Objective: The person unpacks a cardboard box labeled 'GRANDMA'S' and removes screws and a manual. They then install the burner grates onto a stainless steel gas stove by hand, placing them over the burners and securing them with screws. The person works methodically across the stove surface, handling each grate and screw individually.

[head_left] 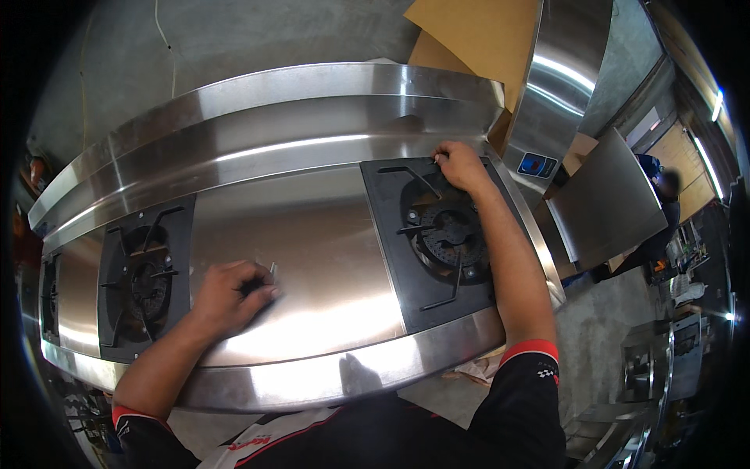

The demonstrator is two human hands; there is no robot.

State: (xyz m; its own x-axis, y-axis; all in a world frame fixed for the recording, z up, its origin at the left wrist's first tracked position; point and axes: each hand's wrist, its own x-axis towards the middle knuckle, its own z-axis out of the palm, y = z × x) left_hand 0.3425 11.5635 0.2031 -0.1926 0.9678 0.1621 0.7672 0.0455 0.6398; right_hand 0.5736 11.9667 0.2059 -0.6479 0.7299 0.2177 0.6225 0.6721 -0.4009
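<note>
A long stainless steel stove top [293, 258] lies before me, with black burner grates set into it. My left hand [234, 295] is closed with curled fingers above the steel panel between two burners. A small, thin, shiny piece [273, 269] shows at its fingertips, too small to name. My right hand [462, 166] reaches to the far edge of the right burner grate [418, 305], thumb and fingers pinched together near its back corner. Whatever sits in that pinch is hidden. Under my right forearm, part of the round burner [451, 227] is covered.
Along the back rises a steel splashback [312, 117]. Another grate [148, 285] is set at the left. Brown cardboard [480, 31] and a tall steel panel [562, 86] stand behind the right corner. Farther right, a person [660, 187] is beside a large metal sheet [609, 203].
</note>
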